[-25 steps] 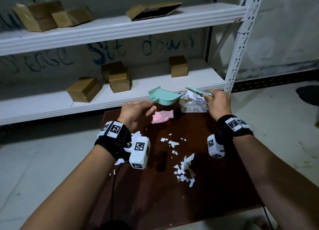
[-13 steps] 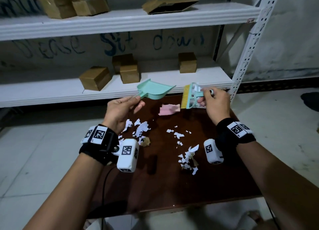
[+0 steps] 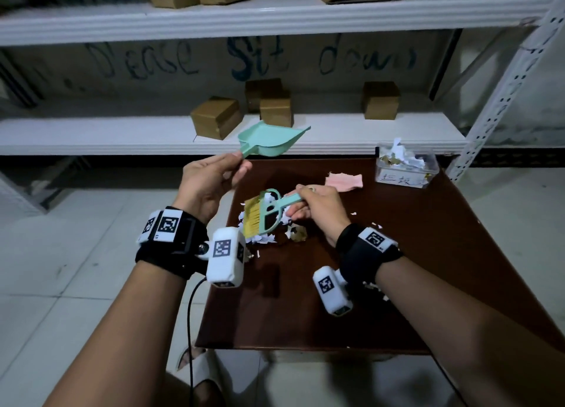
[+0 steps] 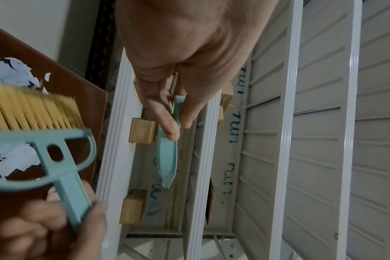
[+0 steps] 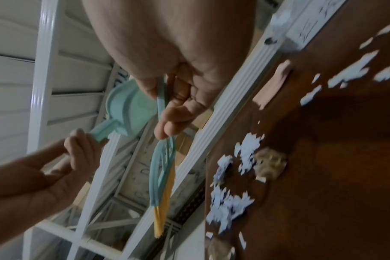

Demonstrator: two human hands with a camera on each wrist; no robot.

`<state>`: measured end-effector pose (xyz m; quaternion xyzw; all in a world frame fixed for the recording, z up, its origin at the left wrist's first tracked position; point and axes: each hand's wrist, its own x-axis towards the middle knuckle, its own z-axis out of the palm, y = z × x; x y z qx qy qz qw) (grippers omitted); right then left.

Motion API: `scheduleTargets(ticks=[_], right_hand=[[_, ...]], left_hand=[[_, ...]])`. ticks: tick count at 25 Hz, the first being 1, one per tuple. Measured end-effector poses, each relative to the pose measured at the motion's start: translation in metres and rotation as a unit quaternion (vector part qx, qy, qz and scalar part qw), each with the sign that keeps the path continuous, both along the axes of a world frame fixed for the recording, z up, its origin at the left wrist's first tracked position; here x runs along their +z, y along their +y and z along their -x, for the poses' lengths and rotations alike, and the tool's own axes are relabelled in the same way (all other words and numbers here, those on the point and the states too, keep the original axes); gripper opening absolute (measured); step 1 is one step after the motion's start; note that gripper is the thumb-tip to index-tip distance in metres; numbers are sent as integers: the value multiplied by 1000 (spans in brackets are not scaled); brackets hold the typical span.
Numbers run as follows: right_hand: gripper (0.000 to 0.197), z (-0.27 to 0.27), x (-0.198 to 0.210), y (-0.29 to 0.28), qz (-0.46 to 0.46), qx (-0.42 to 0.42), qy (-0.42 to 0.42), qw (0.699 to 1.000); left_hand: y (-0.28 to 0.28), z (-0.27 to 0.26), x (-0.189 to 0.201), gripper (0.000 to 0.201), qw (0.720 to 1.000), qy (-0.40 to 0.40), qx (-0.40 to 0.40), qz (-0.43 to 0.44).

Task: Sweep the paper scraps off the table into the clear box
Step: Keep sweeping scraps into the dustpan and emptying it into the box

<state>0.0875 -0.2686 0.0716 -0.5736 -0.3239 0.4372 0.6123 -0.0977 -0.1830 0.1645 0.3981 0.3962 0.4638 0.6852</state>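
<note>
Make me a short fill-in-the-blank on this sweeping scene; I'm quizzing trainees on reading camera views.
1. The left hand holds the green ____ above the table's edge.
2. The right hand grips a small brush whose bristles are ____ in colour.
3. The clear box at the table's far corner already holds paper ____.
4. Beside the clear box lies a ____ piece of paper.

Missing words: dustpan; yellow; scraps; pink
</note>
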Motion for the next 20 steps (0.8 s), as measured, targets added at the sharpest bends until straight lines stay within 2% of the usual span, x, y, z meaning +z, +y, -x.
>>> scheduleTargets(ticks=[5, 8, 10, 14, 20], right_hand=[[28, 58, -19, 24, 40, 69, 12, 997], [28, 73, -31, 34, 79, 62, -1, 995], [30, 75, -43, 37, 117, 45, -44, 991], [34, 58, -51, 26, 152, 22, -148, 977], [33, 0, -34, -4, 177, -8, -254, 951]], left_hand=[[15, 30, 6, 14, 999, -26, 20, 10], [19, 40, 7, 15, 1000, -17, 21, 6], [20, 44, 7, 13, 1000, -7, 21, 0], [23, 45, 12, 15, 1000, -11, 18, 2], [20, 36, 13, 15, 1000, -12, 0, 6]])
